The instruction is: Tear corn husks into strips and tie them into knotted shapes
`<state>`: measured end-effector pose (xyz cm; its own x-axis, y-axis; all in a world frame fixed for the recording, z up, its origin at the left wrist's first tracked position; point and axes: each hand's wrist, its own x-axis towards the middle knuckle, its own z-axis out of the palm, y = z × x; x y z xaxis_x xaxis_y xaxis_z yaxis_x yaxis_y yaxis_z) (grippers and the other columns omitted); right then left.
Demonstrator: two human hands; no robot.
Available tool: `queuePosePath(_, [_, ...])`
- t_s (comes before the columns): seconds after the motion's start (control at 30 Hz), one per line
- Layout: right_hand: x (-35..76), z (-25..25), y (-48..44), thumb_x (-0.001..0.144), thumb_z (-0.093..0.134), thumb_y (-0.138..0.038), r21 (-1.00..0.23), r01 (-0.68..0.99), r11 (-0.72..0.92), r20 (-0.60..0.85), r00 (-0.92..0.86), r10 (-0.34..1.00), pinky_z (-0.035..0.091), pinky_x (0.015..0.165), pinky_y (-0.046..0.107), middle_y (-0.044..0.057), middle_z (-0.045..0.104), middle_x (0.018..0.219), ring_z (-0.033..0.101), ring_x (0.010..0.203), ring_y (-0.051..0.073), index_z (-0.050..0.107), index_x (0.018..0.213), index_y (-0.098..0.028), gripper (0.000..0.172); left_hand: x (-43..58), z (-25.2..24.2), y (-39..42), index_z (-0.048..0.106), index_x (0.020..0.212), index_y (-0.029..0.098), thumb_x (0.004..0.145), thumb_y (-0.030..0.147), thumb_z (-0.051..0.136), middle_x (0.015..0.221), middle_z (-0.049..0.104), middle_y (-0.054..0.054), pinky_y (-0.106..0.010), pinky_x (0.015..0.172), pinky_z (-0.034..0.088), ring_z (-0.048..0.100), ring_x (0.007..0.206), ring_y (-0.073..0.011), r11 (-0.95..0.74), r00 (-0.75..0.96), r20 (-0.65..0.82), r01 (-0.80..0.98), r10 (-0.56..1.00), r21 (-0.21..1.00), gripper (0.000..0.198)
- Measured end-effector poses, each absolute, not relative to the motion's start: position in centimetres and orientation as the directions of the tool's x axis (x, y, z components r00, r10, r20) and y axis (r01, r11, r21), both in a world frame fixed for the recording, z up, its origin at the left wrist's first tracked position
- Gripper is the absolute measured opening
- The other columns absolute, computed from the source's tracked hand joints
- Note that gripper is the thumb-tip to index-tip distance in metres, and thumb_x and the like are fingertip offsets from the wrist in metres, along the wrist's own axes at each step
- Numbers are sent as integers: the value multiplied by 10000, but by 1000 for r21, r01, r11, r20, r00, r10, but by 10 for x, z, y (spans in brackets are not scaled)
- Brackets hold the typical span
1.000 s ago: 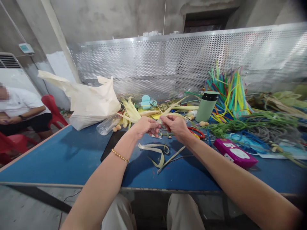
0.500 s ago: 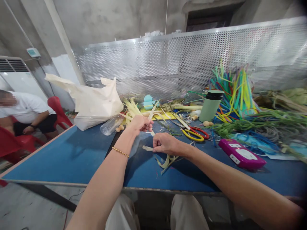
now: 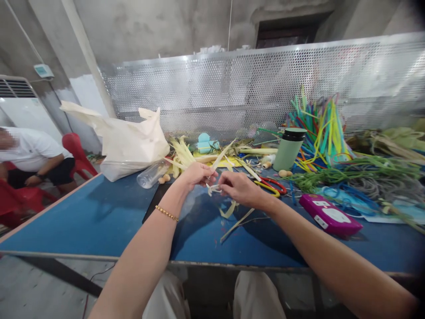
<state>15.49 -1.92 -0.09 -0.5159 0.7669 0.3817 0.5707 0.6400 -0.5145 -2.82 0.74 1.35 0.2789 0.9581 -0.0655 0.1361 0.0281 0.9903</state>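
Note:
My left hand [image 3: 196, 174] pinches a pale yellow leaf strip [image 3: 222, 158] that sticks up and to the right from its fingers. My right hand [image 3: 239, 188] is closed on the lower part of the same strip, a few centimetres from the left hand, with curled strip ends [image 3: 229, 209] hanging under it. Both hands hover just above the blue table [image 3: 99, 217]. More loose strips [image 3: 236, 223] lie on the table below the hands. A gold bead bracelet [image 3: 166, 214] is on my left wrist.
Red and yellow scissors [image 3: 272, 186] lie right of the hands. A green flask [image 3: 288, 148], coloured strips [image 3: 318, 128], a magenta box [image 3: 329, 214], a cream bag [image 3: 129, 141] and a plastic bottle [image 3: 151, 173] surround them. A person [image 3: 29, 155] sits at the left on red chairs.
My right hand went down to the table and grasped a strip, then rose again to meet my left hand. The curled strips that lay on the table now hang from it.

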Motion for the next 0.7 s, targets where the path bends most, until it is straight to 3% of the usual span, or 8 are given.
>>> queuePosePath(0.23, [166,3,-15,921,519,-205,-214,725,654,471,-510,720,343,662,278,59,661,776,550,711,168,656,844,-166,163,-25,6,9,694,794,95,805,182,677,653,696,-72,-233,552,493,704,616,-167,49,405,-108,155,908,987,90])
queuePosePath(0.43, [168,2,-13,906,589,-278,-206,751,627,551,-440,709,323,626,266,41,674,745,558,667,157,652,774,-180,175,-23,6,7,695,815,83,782,218,724,763,742,-123,-290,628,570,730,674,-203,68,457,-98,83,884,994,143])
queuePosePath(0.7, [172,1,-9,892,604,-264,-168,770,615,645,-386,659,353,654,268,57,702,768,604,711,183,671,818,-185,128,-17,5,4,693,804,82,794,198,697,796,746,-126,-267,600,545,734,665,-201,67,441,-102,95,891,993,116])
